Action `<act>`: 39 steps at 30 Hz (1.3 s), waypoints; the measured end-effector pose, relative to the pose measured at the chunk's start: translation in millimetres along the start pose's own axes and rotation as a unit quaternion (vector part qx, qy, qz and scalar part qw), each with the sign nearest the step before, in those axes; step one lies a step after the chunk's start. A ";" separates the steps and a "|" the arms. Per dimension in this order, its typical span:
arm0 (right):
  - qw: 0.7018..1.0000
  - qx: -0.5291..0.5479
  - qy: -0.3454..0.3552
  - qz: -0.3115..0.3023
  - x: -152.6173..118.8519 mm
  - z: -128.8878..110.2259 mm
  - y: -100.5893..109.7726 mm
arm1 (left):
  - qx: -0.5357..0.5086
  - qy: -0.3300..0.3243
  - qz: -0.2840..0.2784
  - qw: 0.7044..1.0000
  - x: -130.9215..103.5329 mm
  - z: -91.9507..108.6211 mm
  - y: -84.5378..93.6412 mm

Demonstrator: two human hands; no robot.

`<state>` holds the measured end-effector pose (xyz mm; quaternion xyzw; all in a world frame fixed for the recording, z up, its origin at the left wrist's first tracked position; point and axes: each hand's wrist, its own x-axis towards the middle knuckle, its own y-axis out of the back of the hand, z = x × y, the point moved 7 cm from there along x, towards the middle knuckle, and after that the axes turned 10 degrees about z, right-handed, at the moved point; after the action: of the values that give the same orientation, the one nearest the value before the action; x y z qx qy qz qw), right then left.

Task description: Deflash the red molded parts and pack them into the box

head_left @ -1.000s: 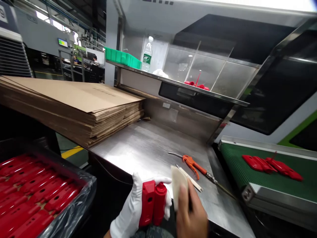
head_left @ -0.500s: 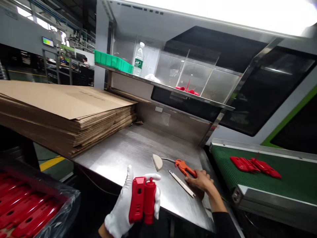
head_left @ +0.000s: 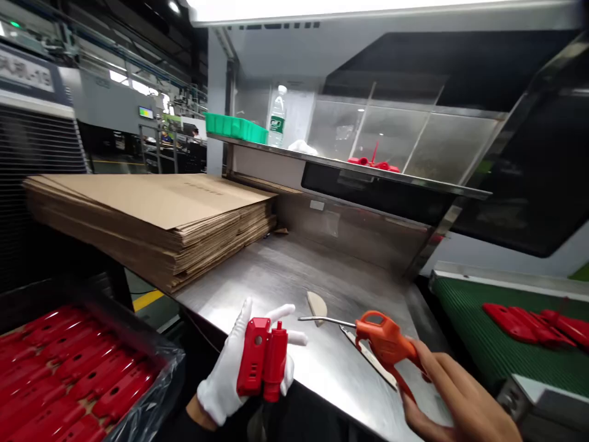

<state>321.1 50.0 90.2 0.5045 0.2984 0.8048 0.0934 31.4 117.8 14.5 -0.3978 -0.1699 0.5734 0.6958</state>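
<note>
My left hand (head_left: 230,368), in a white glove, holds a pair of red plastic parts (head_left: 263,359) side by side above the table's front edge. One part is flat with a round hole, the other cylindrical with a narrow tip. My bare right hand (head_left: 455,393) grips an orange air blow gun (head_left: 384,341) by its handle, its thin metal nozzle pointing left toward the red parts. Under the blow gun lies a slim pale-handled cutting tool (head_left: 370,359), partly covered. A beige half-round piece (head_left: 316,307) rests on the metal table behind the nozzle.
Stacked cardboard sheets (head_left: 184,215) occupy the table's left side. A plastic-lined box (head_left: 172,362) of red parts stands lower left. At right, a green conveyor belt (head_left: 464,319) carries red parts (head_left: 519,322). A shelf (head_left: 331,161) above holds a green bin (head_left: 237,129) and a bottle (head_left: 277,120).
My right hand has lifted the orange blow gun off the table and brought it nearer. My left hand still holds the red parts, with some fingers more extended. The view has swung left.
</note>
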 end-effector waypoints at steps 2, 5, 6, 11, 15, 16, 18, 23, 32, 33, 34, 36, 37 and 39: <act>0.999 -0.021 0.032 0.015 5.8 -11.0 19.0 | 0.003 -0.018 0.005 1.000 -1.7 5.7 -4.3; 0.998 -0.040 0.056 0.004 7.9 -18.1 30.3 | -0.003 -0.050 0.049 0.998 -3.2 13.2 -2.2; 0.997 -0.046 0.062 0.000 6.5 -19.2 30.6 | -0.005 -0.065 0.074 0.995 -3.6 15.5 0.8; 0.996 -0.040 0.076 0.019 5.9 -30.1 23.1 | 0.008 -0.154 0.196 0.968 -10.2 23.7 13.0; 0.998 -0.057 0.019 0.032 16.3 -29.5 21.7 | 0.037 -0.169 0.209 0.962 -14.7 26.1 7.1; 0.997 -0.066 0.015 0.028 16.9 -28.0 21.9 | 0.037 -0.176 0.210 0.961 -15.2 28.6 6.5; 0.997 -0.072 0.039 0.018 14.4 -27.1 22.3 | 0.025 -0.199 0.212 0.956 -15.4 36.1 8.1; 0.995 -0.050 0.085 0.031 5.6 -28.5 22.0 | -0.004 -0.183 0.162 0.970 -7.5 41.1 6.7; 0.994 -0.075 0.078 0.018 12.5 -25.9 21.7 | 0.276 -0.136 0.069 0.949 -2.4 34.9 -6.5; 0.994 -0.070 0.081 0.014 11.9 -25.7 20.6 | 0.289 -0.145 0.072 0.943 -1.4 38.3 -5.0; 0.995 -0.060 0.083 0.008 11.3 -26.1 19.3 | 0.295 -0.150 0.077 0.941 -0.6 40.8 -3.8; 0.997 -0.036 0.071 0.005 10.7 -26.6 17.6 | 0.290 -0.149 0.090 0.941 -0.4 41.9 -3.8; 0.998 -0.025 0.056 0.006 10.7 -26.2 17.6 | 0.283 -0.143 0.094 0.944 -1.1 40.2 -5.2; 1.000 -0.007 0.017 0.006 9.9 -23.1 17.5 | 0.261 -0.118 0.093 0.954 -4.0 33.1 -10.7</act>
<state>299.0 31.5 100.5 0.4919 0.2911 0.8158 0.0877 14.5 125.6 44.1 -0.1457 -0.0576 0.7030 0.6937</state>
